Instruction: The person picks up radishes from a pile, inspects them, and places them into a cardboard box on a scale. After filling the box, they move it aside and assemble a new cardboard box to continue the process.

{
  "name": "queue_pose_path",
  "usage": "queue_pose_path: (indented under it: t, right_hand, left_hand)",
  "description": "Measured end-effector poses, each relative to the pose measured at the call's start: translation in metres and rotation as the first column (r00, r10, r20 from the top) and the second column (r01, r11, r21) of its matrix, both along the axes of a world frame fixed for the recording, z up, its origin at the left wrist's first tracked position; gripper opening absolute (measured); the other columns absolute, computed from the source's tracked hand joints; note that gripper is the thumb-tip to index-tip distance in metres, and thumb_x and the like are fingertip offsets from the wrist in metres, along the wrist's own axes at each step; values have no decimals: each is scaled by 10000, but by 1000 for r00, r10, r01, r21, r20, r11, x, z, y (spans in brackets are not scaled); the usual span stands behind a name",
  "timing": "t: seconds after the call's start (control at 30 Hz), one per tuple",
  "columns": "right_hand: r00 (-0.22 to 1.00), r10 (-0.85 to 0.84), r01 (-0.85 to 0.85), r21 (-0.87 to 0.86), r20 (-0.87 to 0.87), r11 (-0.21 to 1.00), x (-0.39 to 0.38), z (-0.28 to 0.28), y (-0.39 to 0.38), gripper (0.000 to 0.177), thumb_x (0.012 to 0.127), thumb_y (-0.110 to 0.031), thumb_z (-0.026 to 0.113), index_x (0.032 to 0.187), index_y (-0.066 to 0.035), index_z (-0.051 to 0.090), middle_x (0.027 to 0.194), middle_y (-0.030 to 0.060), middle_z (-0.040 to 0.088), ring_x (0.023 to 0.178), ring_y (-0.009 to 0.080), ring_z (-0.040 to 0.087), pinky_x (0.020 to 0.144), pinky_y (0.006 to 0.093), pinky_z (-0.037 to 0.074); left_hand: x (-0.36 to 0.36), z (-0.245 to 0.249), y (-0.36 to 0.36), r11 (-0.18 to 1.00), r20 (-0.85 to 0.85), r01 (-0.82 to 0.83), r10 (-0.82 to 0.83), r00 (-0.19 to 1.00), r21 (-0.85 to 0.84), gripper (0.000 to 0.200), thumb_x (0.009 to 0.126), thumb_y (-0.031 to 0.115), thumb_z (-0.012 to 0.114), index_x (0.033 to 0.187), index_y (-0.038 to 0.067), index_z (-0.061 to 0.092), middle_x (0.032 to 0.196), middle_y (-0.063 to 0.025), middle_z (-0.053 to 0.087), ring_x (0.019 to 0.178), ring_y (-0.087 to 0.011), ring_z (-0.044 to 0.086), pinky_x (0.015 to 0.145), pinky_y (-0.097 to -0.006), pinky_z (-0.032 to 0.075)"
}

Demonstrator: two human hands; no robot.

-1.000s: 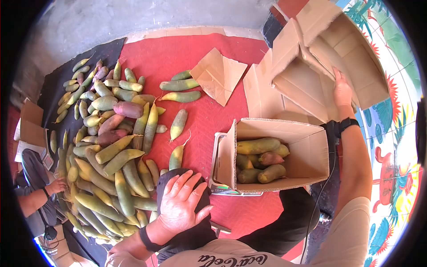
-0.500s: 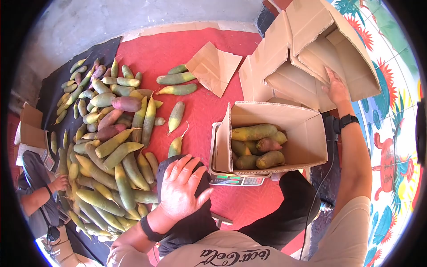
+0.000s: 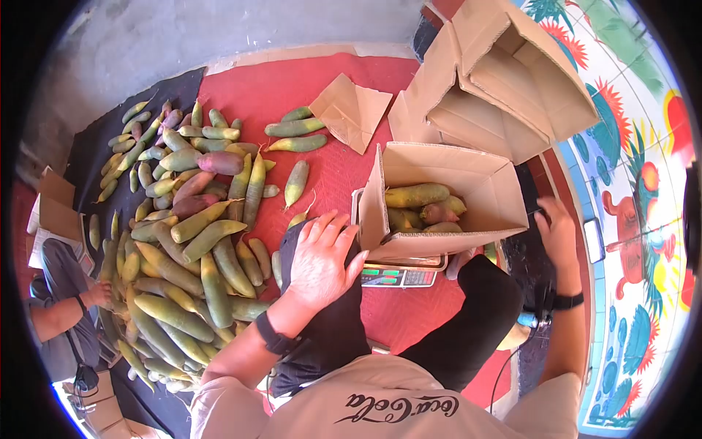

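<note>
My left hand (image 3: 322,252) rests on my left knee, fingers stretched out and holding nothing. My right hand (image 3: 558,233) is low at the right of the open cardboard box (image 3: 493,197), its fingers curled beside something dark that I cannot make out. Inside this box lie several green radishes (image 3: 417,195) and a reddish radish (image 3: 439,213). The box stands on a digital scale (image 3: 398,277) with a lit green display, in front of my knees.
A large heap of green radishes (image 3: 172,314) with some reddish ones covers the left floor. Empty cartons (image 3: 504,110) lean at the back right. A cardboard piece (image 3: 351,113) lies on the red mat (image 3: 252,88). Another person's hand (image 3: 97,294) is at the heap's left edge.
My right hand has let go of the empty carton at the back and come down toward me, right of the box. My left hand stays on the knee. The view has shifted slightly.
</note>
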State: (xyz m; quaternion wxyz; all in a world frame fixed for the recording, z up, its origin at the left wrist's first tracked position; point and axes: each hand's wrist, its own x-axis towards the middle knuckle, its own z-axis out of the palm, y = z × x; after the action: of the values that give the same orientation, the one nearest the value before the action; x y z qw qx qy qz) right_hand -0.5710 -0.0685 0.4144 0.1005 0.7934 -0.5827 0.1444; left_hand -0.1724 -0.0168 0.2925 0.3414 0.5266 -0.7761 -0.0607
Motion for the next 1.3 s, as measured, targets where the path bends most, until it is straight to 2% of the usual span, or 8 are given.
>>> queue_pose_path:
  t: [0.3,0.6,0.83,0.93,1.03,1.23,1.27,1.3]
  right_hand:
    - [941,-257,241,98,221,966,8,-25,175,176,752,1,603,926,21,603,896,180,606,830,347,600,733,350,475]
    - [910,-195,209,1,366,978,0,-35,202,165,768,-3,591,930,26,591,856,176,599,784,329,604,696,344,474]
    - [868,-214,255,-34,448,966,-29,-68,217,131,797,-37,576,905,33,598,841,175,606,743,310,616,662,341,479]
    - [765,-226,280,5,603,960,-42,-76,212,158,835,-99,576,886,47,610,775,139,620,669,184,633,605,293,483]
    - [694,-310,312,117,649,943,-48,-80,195,159,841,-110,567,882,35,618,723,126,615,669,170,634,621,284,484]
    - [665,-328,323,138,671,936,-58,-96,135,181,836,-145,574,902,15,628,765,160,633,710,230,639,652,315,481]
    - [676,-312,322,113,668,940,-59,-96,122,208,836,-179,577,906,11,626,805,186,634,749,297,631,683,336,479]
    - [668,-324,338,115,670,934,-60,-94,110,208,836,-179,577,906,11,626,805,186,634,749,297,631,683,336,479]
  left_hand:
    - [0,-8,5,995,-17,-28,27,999,-100,349,773,265,612,1024,25,579,1099,-139,563,1097,-307,482,931,-435,360]
    - [-4,-8,18,981,-12,-41,39,999,-191,333,778,252,608,1020,24,579,1080,-134,568,1095,-303,480,936,-428,352]
    - [-7,14,24,966,-39,10,-20,999,-257,254,811,196,589,994,20,581,1019,-143,588,994,-320,526,878,-408,391]
    - [-14,47,16,980,-116,15,-39,992,-197,271,811,223,590,986,15,583,992,-162,589,977,-342,530,853,-419,408]
    - [-25,67,1,990,-124,30,-48,991,-141,289,832,242,572,996,3,583,981,-174,594,956,-358,544,843,-412,422]
    - [-46,39,-56,992,-208,104,-86,974,78,346,849,265,551,1061,-8,553,1028,-234,558,982,-373,540,844,-410,438]
    - [-50,27,-68,991,-216,59,-33,976,116,376,846,277,556,1094,-5,533,1049,-245,544,989,-381,533,854,-411,435]
    - [-52,16,-79,988,-224,13,22,974,156,409,842,289,562,1127,-1,513,1070,-255,531,997,-389,527,863,-412,433]
